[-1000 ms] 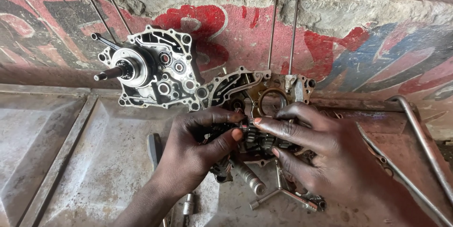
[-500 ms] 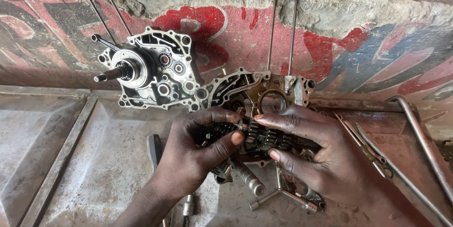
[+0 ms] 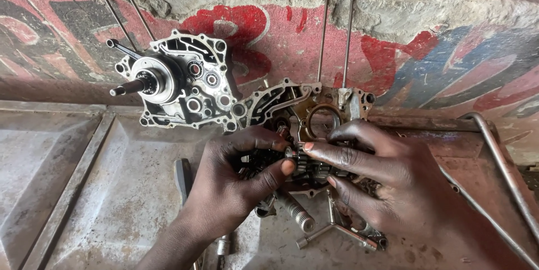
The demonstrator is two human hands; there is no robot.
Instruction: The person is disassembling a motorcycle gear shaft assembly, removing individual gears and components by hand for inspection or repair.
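The left hand (image 3: 236, 186) and the right hand (image 3: 382, 186) both pinch a dark gear cluster (image 3: 297, 166) between fingertips, holding it just in front of the open crankcase half (image 3: 303, 107) lying on the metal tray (image 3: 84, 191) — not yet seated, by the look of it. A second case half (image 3: 179, 85), shaft sticking out, leans against the painted wall (image 3: 393, 51). Two case halves, then, one gear cluster in hand, and loose shafts (image 3: 295, 214) and a T-shaped wrench (image 3: 337, 230) below — fitting seems barely begun.
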